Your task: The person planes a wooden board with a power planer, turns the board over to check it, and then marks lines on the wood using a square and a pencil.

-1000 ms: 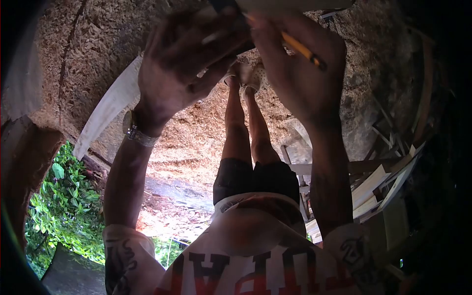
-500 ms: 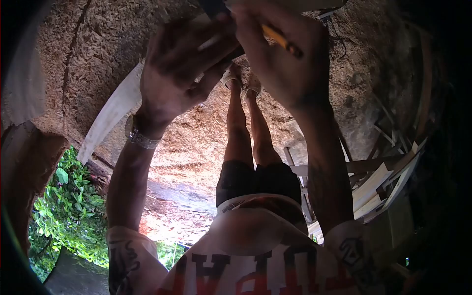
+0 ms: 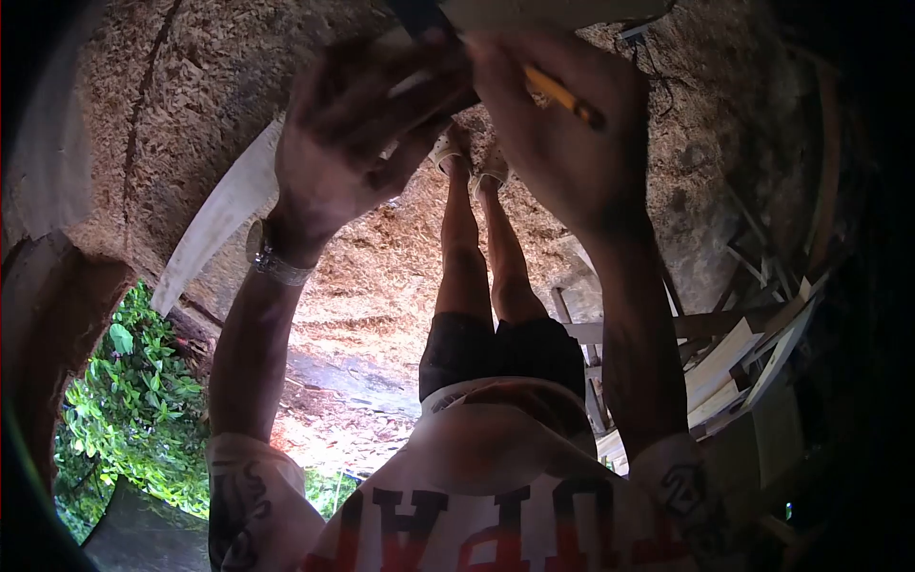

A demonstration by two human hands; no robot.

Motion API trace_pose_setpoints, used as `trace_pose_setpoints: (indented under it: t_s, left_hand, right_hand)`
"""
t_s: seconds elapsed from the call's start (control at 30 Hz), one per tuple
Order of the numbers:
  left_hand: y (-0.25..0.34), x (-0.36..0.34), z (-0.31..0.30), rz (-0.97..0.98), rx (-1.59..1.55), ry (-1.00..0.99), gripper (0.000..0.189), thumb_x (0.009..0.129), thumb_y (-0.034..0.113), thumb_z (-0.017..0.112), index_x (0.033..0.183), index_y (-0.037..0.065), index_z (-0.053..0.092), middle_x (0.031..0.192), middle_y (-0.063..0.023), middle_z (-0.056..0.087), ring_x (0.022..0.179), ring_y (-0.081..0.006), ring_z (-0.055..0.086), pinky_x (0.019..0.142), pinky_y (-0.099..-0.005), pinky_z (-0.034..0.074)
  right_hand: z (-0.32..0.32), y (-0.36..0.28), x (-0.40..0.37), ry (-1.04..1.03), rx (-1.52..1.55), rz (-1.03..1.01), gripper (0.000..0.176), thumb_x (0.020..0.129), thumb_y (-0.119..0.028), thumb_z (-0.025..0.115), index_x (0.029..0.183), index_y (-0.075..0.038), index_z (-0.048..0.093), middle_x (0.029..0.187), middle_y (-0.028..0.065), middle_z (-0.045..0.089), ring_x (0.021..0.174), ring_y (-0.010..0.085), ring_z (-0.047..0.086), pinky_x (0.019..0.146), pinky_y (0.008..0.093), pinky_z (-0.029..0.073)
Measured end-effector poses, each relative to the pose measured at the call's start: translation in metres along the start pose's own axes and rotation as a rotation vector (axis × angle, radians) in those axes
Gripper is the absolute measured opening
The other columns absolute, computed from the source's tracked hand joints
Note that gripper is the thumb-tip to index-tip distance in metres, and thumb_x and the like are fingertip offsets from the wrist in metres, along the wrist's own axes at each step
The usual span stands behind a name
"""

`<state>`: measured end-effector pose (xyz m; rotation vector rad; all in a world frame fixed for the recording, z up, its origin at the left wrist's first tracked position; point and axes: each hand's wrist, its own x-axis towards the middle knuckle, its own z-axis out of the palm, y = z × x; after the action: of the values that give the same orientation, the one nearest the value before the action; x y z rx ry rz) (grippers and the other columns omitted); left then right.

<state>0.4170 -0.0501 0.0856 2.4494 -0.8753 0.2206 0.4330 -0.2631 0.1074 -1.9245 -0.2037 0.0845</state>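
At the top centre, my right hand (image 3: 577,143) is closed around a yellow pencil (image 3: 555,91), whose dark end points down to the right. Its fingertips lie near a dark, flat piece (image 3: 419,15) at the top edge. My left hand (image 3: 334,153), with a metal-banded watch (image 3: 276,267) at its wrist, has its fingers bent against a dark object beside the right hand. Shadow hides what exactly the left fingers hold. A pale board-like surface (image 3: 553,11) shows behind the right fingers.
A long curved pale piece (image 3: 214,219) stands left of my left wrist. Wood shavings (image 3: 372,257) cover the ground around my legs. Stacked wooden strips (image 3: 724,362) lie at the right. Green plants (image 3: 133,410) and a reddish-brown post (image 3: 57,315) are at the left.
My right hand and the pencil have moved slightly right and down. More of the dark flat piece shows between the hands. My left hand has barely shifted.
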Motion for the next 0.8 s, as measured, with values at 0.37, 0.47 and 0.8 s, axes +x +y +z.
trace_pose_setpoints:
  t_s: [0.37,0.47,0.8]
  left_hand:
    - [-0.005,-0.012,0.006,-0.152,-0.072,0.068,0.074,0.070,0.013,0.091,0.138,0.010,0.060,0.129,-0.0113,0.064,0.114,-0.0331,0.063,0.088,-0.0428,0.059]
    - [-0.007,-0.012,0.004,-0.143,-0.071,0.051,0.072,0.070,0.013,0.091,0.136,0.009,0.060,0.130,-0.0112,0.064,0.115,-0.0333,0.063,0.089,-0.0439,0.059]
    - [-0.002,-0.012,0.004,-0.181,-0.081,0.045,0.071,0.070,0.014,0.090,0.134,0.009,0.061,0.133,-0.0110,0.063,0.118,-0.0349,0.061,0.095,-0.0456,0.057]
  right_hand:
    - [0.009,0.012,0.007,0.070,0.042,-0.106,0.011,0.092,-0.006,0.072,0.101,-0.001,0.074,0.083,0.0143,0.075,0.076,0.0226,0.077,0.067,0.0303,0.058]
    - [0.019,0.014,0.019,0.087,0.024,-0.115,0.011,0.093,-0.006,0.071,0.101,0.000,0.074,0.082,0.0142,0.075,0.076,0.0224,0.077,0.068,0.0296,0.058]
    - [0.014,0.013,0.023,0.066,0.037,-0.126,0.009,0.091,-0.006,0.072,0.096,0.001,0.073,0.083,0.0146,0.075,0.080,0.0249,0.077,0.069,0.0312,0.058]
